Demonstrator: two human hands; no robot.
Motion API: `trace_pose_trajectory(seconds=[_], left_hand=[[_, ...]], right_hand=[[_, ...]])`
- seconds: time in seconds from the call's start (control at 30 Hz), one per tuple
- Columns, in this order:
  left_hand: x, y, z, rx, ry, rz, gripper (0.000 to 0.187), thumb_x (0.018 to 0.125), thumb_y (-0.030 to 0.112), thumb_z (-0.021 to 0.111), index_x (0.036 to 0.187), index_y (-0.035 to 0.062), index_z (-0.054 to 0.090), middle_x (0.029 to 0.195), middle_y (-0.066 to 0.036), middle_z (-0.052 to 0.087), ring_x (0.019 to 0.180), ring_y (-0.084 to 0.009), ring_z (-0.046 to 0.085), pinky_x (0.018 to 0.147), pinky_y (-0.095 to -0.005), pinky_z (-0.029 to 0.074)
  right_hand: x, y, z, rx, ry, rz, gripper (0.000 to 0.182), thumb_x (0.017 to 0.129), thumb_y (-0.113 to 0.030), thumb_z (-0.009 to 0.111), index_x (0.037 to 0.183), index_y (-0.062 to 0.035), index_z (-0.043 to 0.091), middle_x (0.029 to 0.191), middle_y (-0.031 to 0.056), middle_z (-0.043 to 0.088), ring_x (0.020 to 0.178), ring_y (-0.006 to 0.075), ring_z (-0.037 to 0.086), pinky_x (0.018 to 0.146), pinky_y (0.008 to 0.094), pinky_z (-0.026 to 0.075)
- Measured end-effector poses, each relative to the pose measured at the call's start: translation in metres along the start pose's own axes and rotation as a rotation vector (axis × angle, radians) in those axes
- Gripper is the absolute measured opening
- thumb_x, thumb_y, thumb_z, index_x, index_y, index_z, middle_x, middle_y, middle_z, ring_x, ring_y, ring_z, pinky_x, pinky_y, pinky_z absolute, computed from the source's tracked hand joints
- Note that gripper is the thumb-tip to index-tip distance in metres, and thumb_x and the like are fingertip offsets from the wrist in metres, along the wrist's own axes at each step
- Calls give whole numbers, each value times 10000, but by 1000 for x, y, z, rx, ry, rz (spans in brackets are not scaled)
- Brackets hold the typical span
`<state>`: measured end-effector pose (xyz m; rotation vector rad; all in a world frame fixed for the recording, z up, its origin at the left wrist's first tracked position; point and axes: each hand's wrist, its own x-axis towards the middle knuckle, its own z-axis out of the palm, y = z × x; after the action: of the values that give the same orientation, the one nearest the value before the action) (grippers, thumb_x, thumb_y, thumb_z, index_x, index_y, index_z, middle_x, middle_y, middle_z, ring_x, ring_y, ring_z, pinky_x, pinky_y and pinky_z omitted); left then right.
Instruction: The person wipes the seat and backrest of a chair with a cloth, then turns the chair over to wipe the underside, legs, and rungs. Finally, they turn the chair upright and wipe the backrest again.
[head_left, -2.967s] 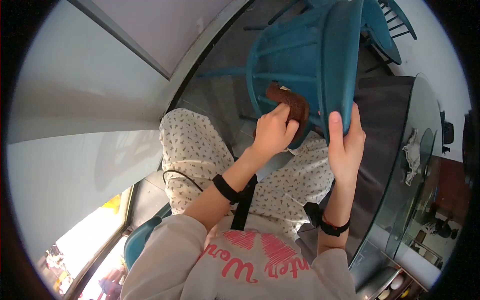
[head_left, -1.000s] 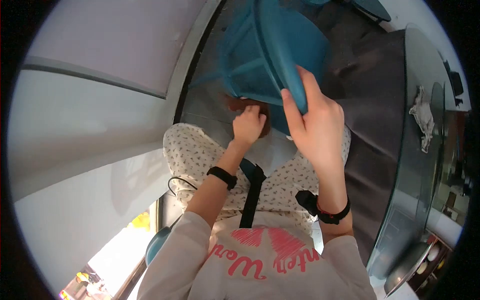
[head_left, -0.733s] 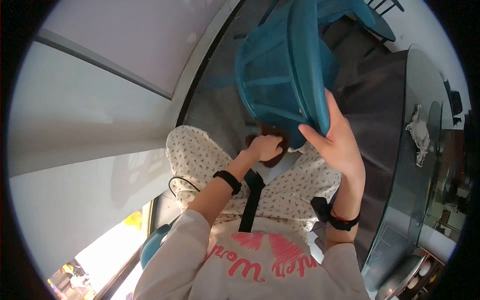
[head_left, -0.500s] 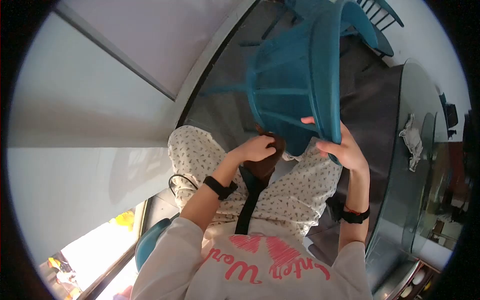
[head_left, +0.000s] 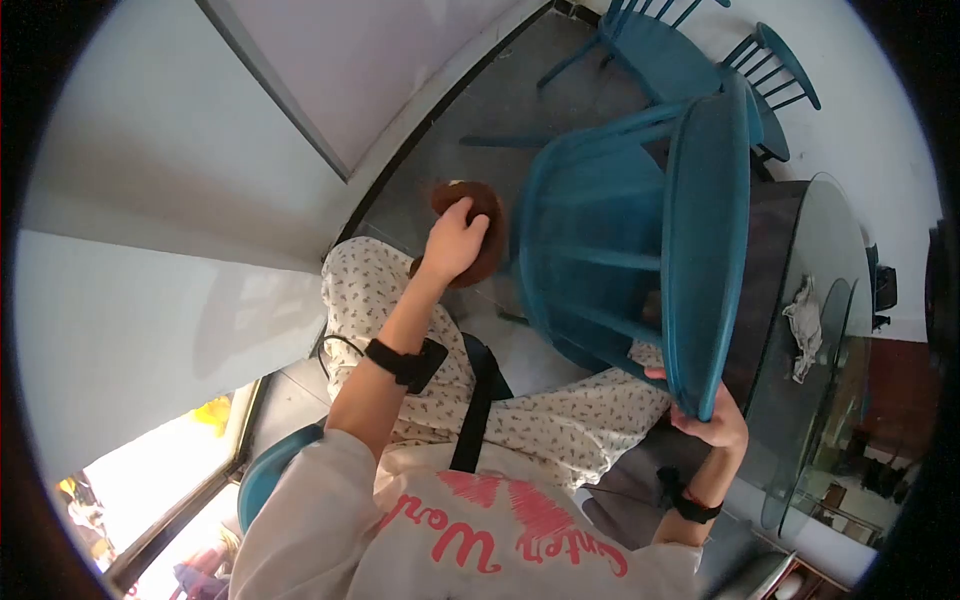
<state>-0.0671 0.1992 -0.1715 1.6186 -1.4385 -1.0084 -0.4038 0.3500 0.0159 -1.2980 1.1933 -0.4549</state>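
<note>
My left hand (head_left: 455,243) is closed on a brown cloth (head_left: 487,262), held out beyond my left knee and apart from the chair. A blue chair (head_left: 600,225) lies tilted in front of me, its curved top rail (head_left: 706,240) turned to the right and its spindles facing me. My right hand (head_left: 712,425) grips the near end of that rail, with the thumb and fingers on either side of it. Part of the cloth is hidden under my left fingers.
More blue chairs (head_left: 655,50) stand by the wall at the back. On the right is a glass-topped table (head_left: 775,400) with a crumpled pale cloth (head_left: 803,328) on it. A white panel (head_left: 170,330) borders the left side. Another blue seat edge (head_left: 265,480) shows behind my left arm.
My left hand has carried the brown cloth from between my knees outward and to the left. The blue chair has shifted right and nearer, my right hand moving down with its rail.
</note>
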Motion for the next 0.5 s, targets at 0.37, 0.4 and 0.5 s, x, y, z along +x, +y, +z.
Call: trace_pose_trajectory(seconds=[0.37, 0.4, 0.5], left_hand=[[-5, 2, 38, 314, 0, 179, 269, 779, 240, 533, 882, -9, 515, 941, -176, 543, 790, -395, 590, 683, -479, 492], [-14, 5, 39, 318, -6, 170, 269, 779, 240, 533, 882, -9, 515, 941, -176, 543, 790, -395, 590, 683, -479, 492], [-34, 20, 42, 348, -82, 31, 320, 793, 193, 514, 1001, -42, 453, 977, -242, 531, 776, -445, 574, 675, -488, 488]], right_hand=[[1, -23, 48, -635, 455, -150, 289, 624, 26, 641, 905, 35, 575, 614, 119, 511, 507, 249, 532, 518, 281, 407], [2, -23, 46, -629, 448, -143, 289, 624, 26, 641, 905, 35, 575, 614, 119, 511, 507, 249, 532, 518, 281, 407], [5, -24, 45, -637, 483, -172, 217, 624, 24, 642, 831, 25, 579, 583, 125, 484, 457, 230, 502, 488, 267, 389]])
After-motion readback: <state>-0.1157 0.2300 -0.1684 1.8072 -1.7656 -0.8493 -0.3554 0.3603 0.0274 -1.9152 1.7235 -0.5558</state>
